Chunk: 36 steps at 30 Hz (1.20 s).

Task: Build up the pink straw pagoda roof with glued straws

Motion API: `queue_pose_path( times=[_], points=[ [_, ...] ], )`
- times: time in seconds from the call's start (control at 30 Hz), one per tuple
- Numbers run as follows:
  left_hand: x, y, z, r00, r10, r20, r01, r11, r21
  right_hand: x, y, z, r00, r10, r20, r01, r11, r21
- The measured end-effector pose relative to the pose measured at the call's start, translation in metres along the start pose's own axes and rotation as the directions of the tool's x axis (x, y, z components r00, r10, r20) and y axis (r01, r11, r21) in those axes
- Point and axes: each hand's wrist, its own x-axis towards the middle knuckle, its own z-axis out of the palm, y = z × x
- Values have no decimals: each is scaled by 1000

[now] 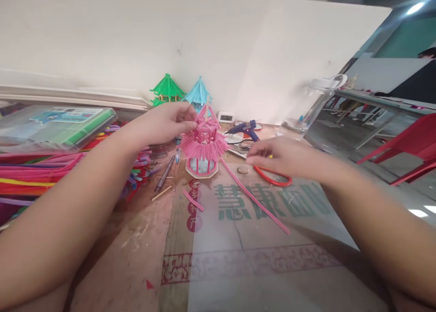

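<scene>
A small pink pavilion (203, 149) made of fuzzy craft stems stands upright on an eight-sided base. My left hand (179, 119) is at its upper roof, fingers curled and closed on the roof's left side. My right hand (274, 155) is blurred, fingers bent, just above or touching red-handled scissors (277, 181); whether it grips them I cannot tell. A long pink craft stem (255, 197) runs from the pavilion toward the front right. A short pink piece (193, 200) lies in front of the base.
Green (167, 88) and blue (198, 93) pavilions stand behind. A glue gun (245, 129) and small clock (226, 117) sit at the back. Bundled craft stems (30, 178) and a plastic case (57, 126) are left, a clear jar (311, 105) right. A pen (165, 173) lies nearby.
</scene>
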Motion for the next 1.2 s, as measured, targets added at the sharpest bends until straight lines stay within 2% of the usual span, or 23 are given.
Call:
queue_pose_path(
  times=[0.07, 0.13, 0.27, 0.37, 0.5, 0.63, 0.77, 0.9, 1.0, 1.1, 1.2],
  points=[
    [-1, 2, -1, 1000, -7, -4, 7, 1000, 10, -3, -17, 10, 998, 2, 69, 8, 989, -149],
    [-3, 5, -1, 1000, -17, -12, 18, 1000, 16, 1, -25, 25, 998, 38, 42, -28, 974, -226],
    [-7, 12, 0, 1000, -12, -2, 12, 1000, -4, 15, -27, 56, 990, 135, 50, -118, 959, -259],
    [-9, 14, 1, 1000, -17, 10, 17, 1000, -4, 20, -25, 66, 989, 143, 28, -131, 957, -259],
    [-11, 14, -1, 999, -40, 32, 40, 999, -7, 19, -14, 51, 990, 141, -17, -141, 963, -230],
    [-12, 13, -2, 997, -57, 46, 57, 998, 10, 17, -2, 17, 961, 143, -237, -154, 988, -29],
    [-13, 14, -2, 998, -54, 44, 54, 999, 1, 18, -15, -8, 917, 96, -388, -32, 985, 169],
    [-16, 14, -6, 996, -78, 53, 79, 997, -26, 18, -47, -19, 924, 5, -382, 66, 983, 171],
    [-18, 15, -14, 994, -91, -62, 89, 995, -37, 17, -67, -20, 915, -79, -397, 159, 972, 173],
    [-22, 25, -21, 975, -97, -200, 95, 995, -22, 18, -75, -15, 913, -104, -394, 198, 959, 205],
    [-24, 40, -19, 984, -51, -173, 27, 990, -136, 20, -76, -7, 929, -133, -345, 230, 938, 259]
  ],
)
